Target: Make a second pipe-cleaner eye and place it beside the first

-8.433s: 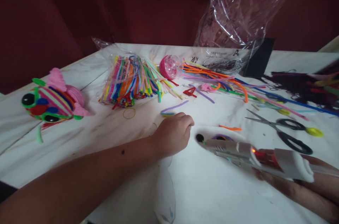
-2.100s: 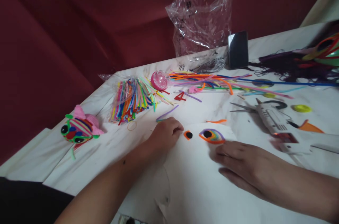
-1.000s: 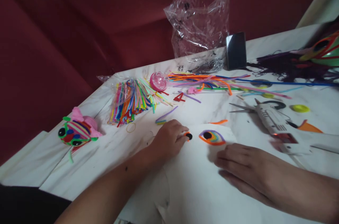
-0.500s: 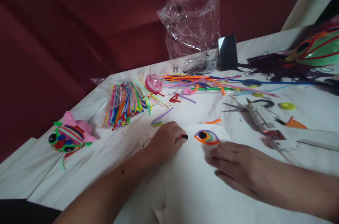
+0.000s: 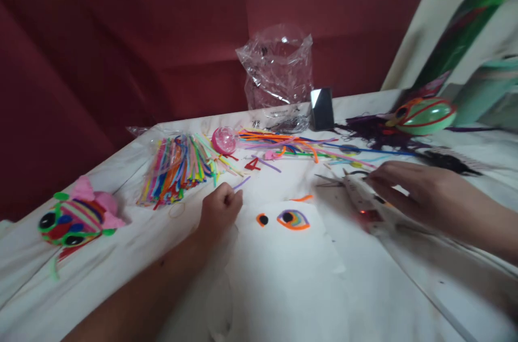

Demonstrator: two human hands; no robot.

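My left hand (image 5: 222, 207) is curled into a fist by the upper left edge of a white paper sheet (image 5: 279, 277), with no held thing showing. Close to it on the sheet lies a small black disc with an orange edge (image 5: 263, 219). Beside that is an eye shape (image 5: 293, 219) of purple, yellow, blue and orange strips around a black disc. My right hand (image 5: 424, 196), slightly blurred, hovers over a white glue gun (image 5: 358, 199) with a red light, its fingers stretched out. Scissors (image 5: 329, 180) lie by the gun's nozzle, their handles partly hidden.
A bundle of pipe cleaners (image 5: 178, 169) lies behind my left hand, loose ones (image 5: 283, 139) further right. A colourful fish figure (image 5: 76, 218) sits at left. At the back are a pink ball (image 5: 224, 139), a plastic bag (image 5: 279, 77), a dark phone-like slab (image 5: 322, 110) and a green balloon-like figure (image 5: 429, 115).
My left hand has let go of the black disc piece, now on the paper, and drawn back left. My right hand has left the paper for the glue gun. The view has shifted.
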